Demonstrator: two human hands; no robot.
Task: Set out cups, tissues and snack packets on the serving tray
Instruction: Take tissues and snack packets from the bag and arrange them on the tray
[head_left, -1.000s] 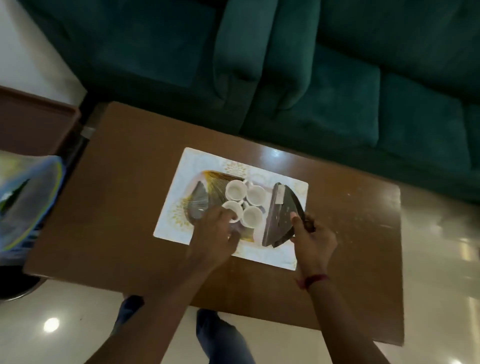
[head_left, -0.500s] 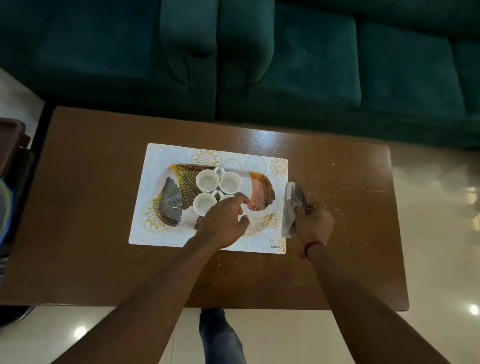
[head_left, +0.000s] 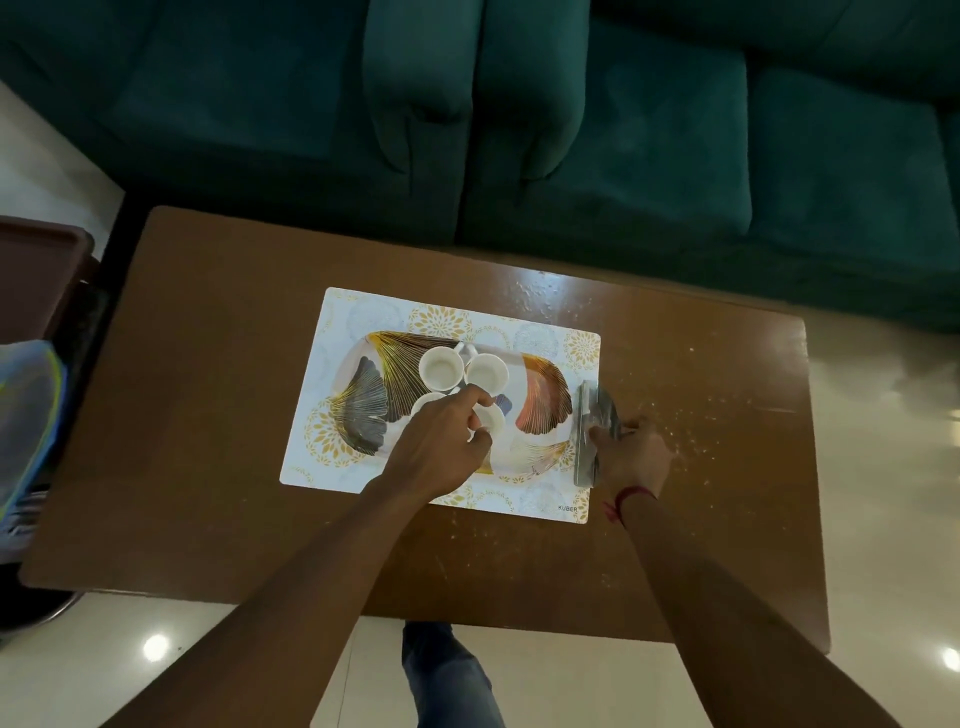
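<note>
White cups sit clustered on the leaf-patterned serving tray (head_left: 540, 400), which rests on a floral placemat (head_left: 363, 317) in the middle of the brown desk (head_left: 218, 415). Far-left cup (head_left: 441, 368) and far-right cup (head_left: 486, 370) stand clear and upright; near-left cup (head_left: 423, 402) and near-right cup (head_left: 493, 422) are partly hidden under the left hand (head_left: 441, 441). Left hand fingers (head_left: 475, 397) are curled on the near-right cup's rim, pinching it, apparently nudging it into place.

Right hand (head_left: 631, 457) is closed on a dark flat packet (head_left: 589, 431), held on edge at the tray's right end, over the placemat edge. Too blurred to tell whether it is a snack packet or a tissue pack.

Progress, judged: cups step is nearly done, four on the tray, one being adjusted. Packet is at the tray but not yet laid flat on it. No other tissues or packets visible on the tray, so at least one item type is left. Right part of the tray is free for them. Green sofa (head_left: 623, 156) behind the desk.
</note>
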